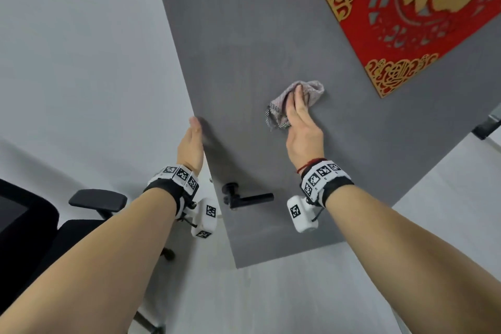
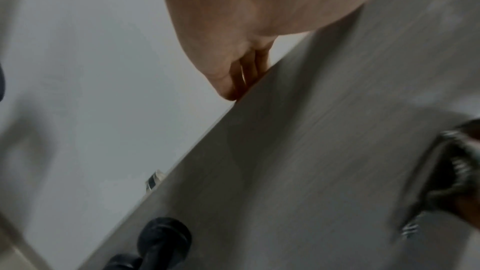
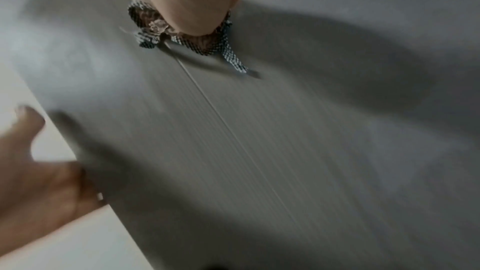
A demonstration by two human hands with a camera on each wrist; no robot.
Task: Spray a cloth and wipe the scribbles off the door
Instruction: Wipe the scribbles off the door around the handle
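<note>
- Under the right hand a bunched checked cloth lies pressed flat against the grey door; the fingers run nearly straight over the cloth and a frayed corner hangs out on the thumb side.
- In the right wrist view a loose thread of the cloth trails down the door face below the right hand.
- The left hand grips the free edge of the door, thumb on the near face; in the left wrist view its fingers fold around behind the edge, so it holds the door.
- No scribbles can be made out on the grey surface around the cloth; both wrist views are blurred.
- Below and between the hands sits a black lever handle.
- Above and right of the right hand hangs a red and gold paper decoration.
- Left of the left arm stands a black office chair against a white wall.
</note>
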